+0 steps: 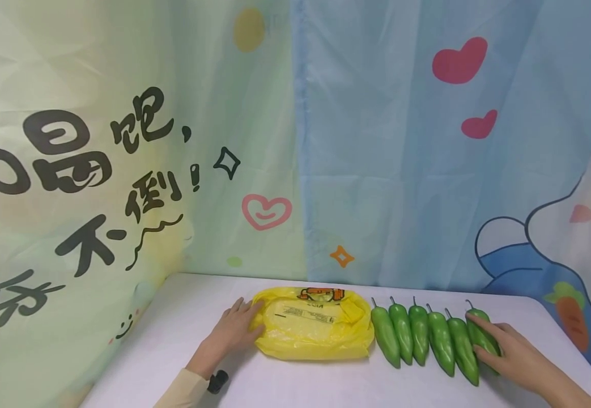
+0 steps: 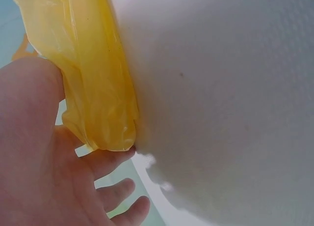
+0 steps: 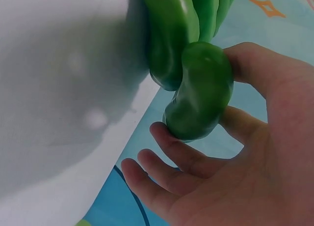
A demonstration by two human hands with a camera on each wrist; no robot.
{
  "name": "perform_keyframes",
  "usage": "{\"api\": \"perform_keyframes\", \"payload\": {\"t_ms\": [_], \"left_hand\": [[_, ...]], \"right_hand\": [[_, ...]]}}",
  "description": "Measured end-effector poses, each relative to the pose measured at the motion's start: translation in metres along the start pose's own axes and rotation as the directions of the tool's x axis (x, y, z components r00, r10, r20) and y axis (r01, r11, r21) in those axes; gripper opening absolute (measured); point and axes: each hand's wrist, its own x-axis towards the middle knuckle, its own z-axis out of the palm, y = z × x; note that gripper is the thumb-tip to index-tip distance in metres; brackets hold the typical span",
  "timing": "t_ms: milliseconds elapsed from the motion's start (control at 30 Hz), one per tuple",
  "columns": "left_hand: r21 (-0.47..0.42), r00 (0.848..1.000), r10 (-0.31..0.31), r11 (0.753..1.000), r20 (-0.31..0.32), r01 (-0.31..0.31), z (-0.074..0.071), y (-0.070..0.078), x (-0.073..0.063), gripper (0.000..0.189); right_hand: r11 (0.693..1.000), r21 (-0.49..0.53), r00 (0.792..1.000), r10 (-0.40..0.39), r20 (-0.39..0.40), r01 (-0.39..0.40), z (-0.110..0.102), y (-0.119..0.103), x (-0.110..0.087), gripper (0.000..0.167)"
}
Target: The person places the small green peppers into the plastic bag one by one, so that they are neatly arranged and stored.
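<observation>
A crinkled yellow plastic bag [image 1: 315,340] with printing on top lies on the table, and what it may contain is hidden. My left hand [image 1: 236,328] holds its left end, thumb on one side and index finger on the other. The left wrist view shows that end of the bag [image 2: 100,88] between them, the other fingers spread. Right of the bag, several long green peppers [image 1: 419,334] lie in a row, stems away from me. My right hand [image 1: 517,354] grips the rightmost green pepper [image 3: 203,91] between thumb and fingers, beside its neighbour.
A small black object [image 1: 217,382] is near my left wrist. The white table [image 1: 300,388] ends at a printed curtain [image 1: 356,141] behind the bag and peppers. The curtain also runs along the left.
</observation>
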Motion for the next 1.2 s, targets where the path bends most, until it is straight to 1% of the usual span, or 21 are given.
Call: {"api": "perform_keyframes", "payload": {"t_ms": [133, 500, 733, 933, 1200], "left_hand": [[-0.002, 1.000, 0.005, 1.000, -0.005, -0.005, 0.000, 0.000, 0.000, 0.060], [-0.002, 1.000, -0.012, 1.000, 0.007, 0.012, -0.001, 0.001, 0.001, 0.060], [0.002, 1.000, -0.011, 1.000, 0.008, 0.011, -0.002, 0.001, 0.000, 0.060], [-0.005, 1.000, -0.014, 1.000, 0.010, 0.014, -0.002, 0.001, -0.001, 0.060], [-0.006, 1.000, -0.005, 1.000, 0.008, 0.005, -0.003, 0.002, -0.002, 0.060]], "right_hand": [[1.000, 0.003, 1.000, -0.006, -0.001, 0.006, -0.001, -0.001, 0.001, 0.070], [1.000, 0.005, 1.000, -0.010, 0.009, 0.010, -0.005, -0.007, 0.001, 0.070], [1.000, 0.001, 0.999, 0.006, 0.033, -0.006, -0.006, -0.013, 0.004, 0.071], [1.000, 0.004, 1.000, -0.019, 0.008, 0.019, -0.006, -0.016, 0.003, 0.070], [1.000, 0.009, 0.999, -0.027, 0.024, 0.027, -0.007, -0.018, 0.004, 0.071]]}}
